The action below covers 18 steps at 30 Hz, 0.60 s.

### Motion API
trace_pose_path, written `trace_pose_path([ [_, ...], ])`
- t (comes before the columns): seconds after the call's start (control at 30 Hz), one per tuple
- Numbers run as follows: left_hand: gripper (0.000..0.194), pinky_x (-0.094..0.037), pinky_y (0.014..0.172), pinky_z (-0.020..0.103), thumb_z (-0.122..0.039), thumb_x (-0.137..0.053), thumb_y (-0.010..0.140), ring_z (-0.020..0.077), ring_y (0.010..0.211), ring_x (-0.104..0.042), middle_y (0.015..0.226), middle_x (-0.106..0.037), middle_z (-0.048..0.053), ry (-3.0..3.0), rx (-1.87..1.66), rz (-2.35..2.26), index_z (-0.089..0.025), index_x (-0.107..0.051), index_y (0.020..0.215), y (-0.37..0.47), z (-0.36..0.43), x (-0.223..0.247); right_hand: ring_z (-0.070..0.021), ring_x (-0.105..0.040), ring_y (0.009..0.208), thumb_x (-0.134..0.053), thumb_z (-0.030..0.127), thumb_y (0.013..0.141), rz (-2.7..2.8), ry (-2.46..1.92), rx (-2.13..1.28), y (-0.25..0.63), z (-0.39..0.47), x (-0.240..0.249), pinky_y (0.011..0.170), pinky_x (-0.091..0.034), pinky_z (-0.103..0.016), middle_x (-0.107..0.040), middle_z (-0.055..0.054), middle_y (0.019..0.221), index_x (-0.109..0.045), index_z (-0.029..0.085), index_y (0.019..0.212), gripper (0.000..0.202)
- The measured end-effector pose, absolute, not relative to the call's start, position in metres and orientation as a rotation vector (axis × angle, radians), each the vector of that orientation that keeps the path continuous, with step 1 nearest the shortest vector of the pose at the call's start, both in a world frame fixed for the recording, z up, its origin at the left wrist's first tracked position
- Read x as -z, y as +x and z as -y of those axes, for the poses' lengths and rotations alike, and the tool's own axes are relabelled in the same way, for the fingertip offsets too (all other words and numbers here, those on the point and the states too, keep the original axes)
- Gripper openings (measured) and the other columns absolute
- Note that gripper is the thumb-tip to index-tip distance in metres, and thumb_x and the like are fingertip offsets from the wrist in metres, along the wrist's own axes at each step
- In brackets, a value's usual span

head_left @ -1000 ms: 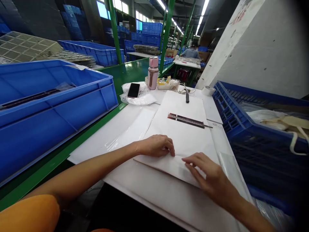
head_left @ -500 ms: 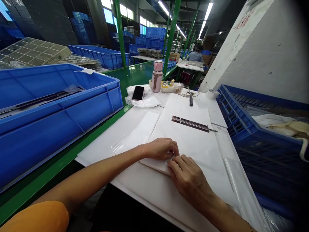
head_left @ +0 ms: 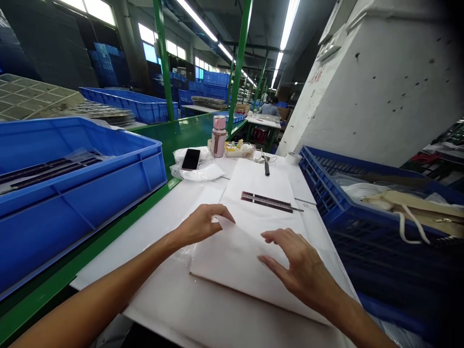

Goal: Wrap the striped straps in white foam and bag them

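A stack of white paper sheets (head_left: 268, 186) lies on the white table in front of me. My left hand (head_left: 201, 225) pinches the near left corner of the top sheet (head_left: 232, 261) and holds it raised off the stack. Just above the same sheet's near part, my right hand (head_left: 297, 261) is spread with its fingers apart and holds nothing. Farther back on the sheets lies a thin dark strip (head_left: 266, 201), clear of both hands.
A blue crate (head_left: 90, 188) with dark strips stands on the green conveyor at left. Another blue crate (head_left: 326, 193) with a cloth bag borders the table at right. At the back are a phone (head_left: 191, 158), a pink bottle (head_left: 218, 142), a black tool (head_left: 267, 166) and a tape roll (head_left: 293, 158). A person (head_left: 268, 108) sits far off.
My left hand has lifted the top sheet's near left corner and moved left. My right hand has drawn back to the right and spread its fingers. The camera has tilted upward.
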<state>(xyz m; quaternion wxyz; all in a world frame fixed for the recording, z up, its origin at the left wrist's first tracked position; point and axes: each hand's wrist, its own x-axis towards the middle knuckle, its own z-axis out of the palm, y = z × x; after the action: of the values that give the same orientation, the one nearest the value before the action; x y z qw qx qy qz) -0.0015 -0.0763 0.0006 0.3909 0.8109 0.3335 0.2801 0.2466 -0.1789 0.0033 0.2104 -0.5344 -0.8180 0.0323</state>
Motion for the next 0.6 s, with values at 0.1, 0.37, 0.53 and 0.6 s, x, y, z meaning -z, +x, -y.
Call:
trace_pose_path([
  [0.1,0.019,-0.048,0.07,0.022,-0.019,-0.052,0.078,0.0177,0.089,-0.061,0.095,-0.067,0.0,1.962,-0.812,-0.888,-0.02,-0.067,0.09,0.003,0.074,-0.003,-0.0247,-0.051,0.103,-0.053,0.038,0.091,2.253,-1.633,-0.148,0.285,0.194,0.003,0.091,-0.039,-0.045,-0.058,-0.003,0.106,-0.05,0.028,0.113,0.024],
  [0.37,0.019,-0.045,0.069,0.024,-0.036,-0.058,0.081,0.0186,0.081,-0.06,0.084,-0.067,0.002,1.897,-1.026,-0.989,-0.019,-0.066,0.084,0.022,0.056,-0.01,-0.0261,-0.047,0.114,-0.059,0.046,0.085,2.238,-1.617,0.118,0.331,0.226,0.004,0.093,-0.04,-0.043,-0.054,-0.004,0.122,-0.044,0.03,0.129,0.05],
  [0.53,0.021,-0.043,0.068,0.023,-0.037,-0.058,0.082,0.0174,0.08,-0.059,0.086,-0.066,0.001,1.882,-1.085,-0.97,-0.018,-0.067,0.082,0.026,0.056,-0.019,-0.0239,-0.054,0.102,-0.052,0.025,0.09,2.033,-1.493,0.098,0.349,0.221,0.016,0.084,-0.042,-0.039,-0.06,-0.004,0.105,-0.06,0.027,0.109,0.021],
  [0.6,0.024,-0.044,0.069,0.024,-0.04,-0.059,0.083,0.0177,0.081,-0.059,0.085,-0.065,0.002,1.85,-1.085,-0.956,-0.017,-0.066,0.084,0.024,0.061,-0.023,-0.0226,-0.056,0.1,-0.055,0.027,0.089,1.906,-1.481,-0.017,0.361,0.216,0.021,0.085,-0.043,-0.036,-0.062,-0.003,0.103,-0.062,0.027,0.105,0.018],
])
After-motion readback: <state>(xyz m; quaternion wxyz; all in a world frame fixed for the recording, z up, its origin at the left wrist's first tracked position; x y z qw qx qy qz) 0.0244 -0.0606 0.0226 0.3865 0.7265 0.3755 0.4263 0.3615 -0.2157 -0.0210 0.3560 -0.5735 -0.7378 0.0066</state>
